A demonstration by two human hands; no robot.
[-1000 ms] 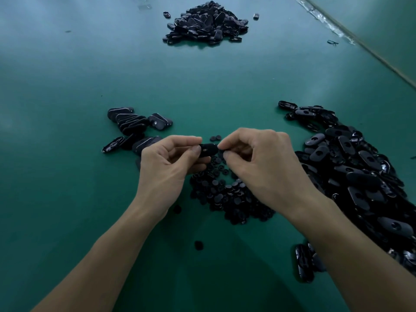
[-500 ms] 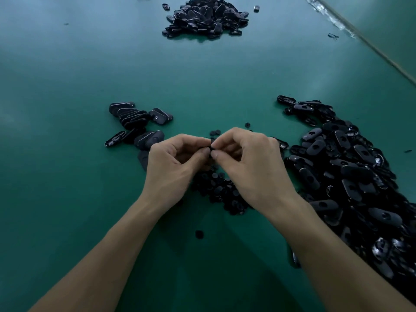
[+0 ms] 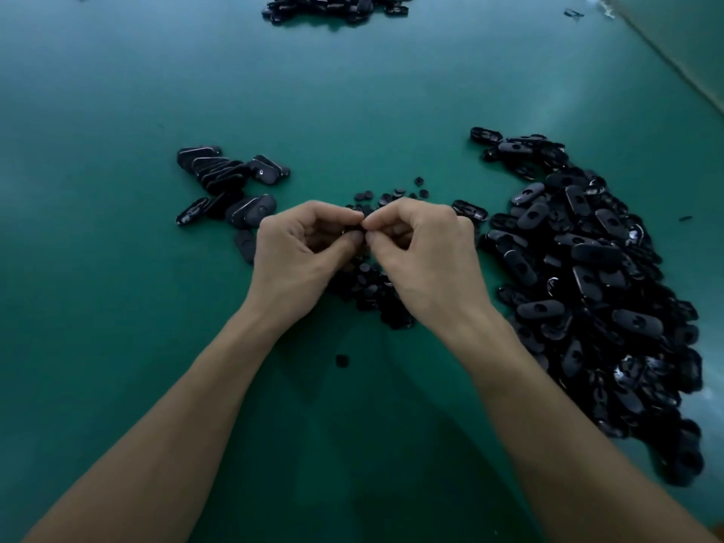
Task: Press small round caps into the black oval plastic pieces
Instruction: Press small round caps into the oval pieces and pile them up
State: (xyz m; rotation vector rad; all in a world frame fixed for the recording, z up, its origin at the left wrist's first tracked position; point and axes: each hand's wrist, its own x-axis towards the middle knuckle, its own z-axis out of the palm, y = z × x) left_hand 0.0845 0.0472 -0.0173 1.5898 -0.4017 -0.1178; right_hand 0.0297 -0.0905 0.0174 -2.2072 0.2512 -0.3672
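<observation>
The left hand (image 3: 301, 248) and right hand (image 3: 425, 252) meet fingertip to fingertip above the heap of round caps (image 3: 368, 288). Each pinches, thumb against forefinger, the one black oval piece (image 3: 352, 229) that sits between the two grips, almost wholly hidden. Its long axis and the cap's seating cannot be read. The supply of oval pieces (image 3: 587, 276) lies nearer the right hand.

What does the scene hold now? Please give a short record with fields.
surface: green table
left hand: pinches a small black piece, mostly hidden
right hand: pinches the same piece
round caps: pile under the hands
oval pieces: large pile at right, small group at left, another pile at far edge
</observation>
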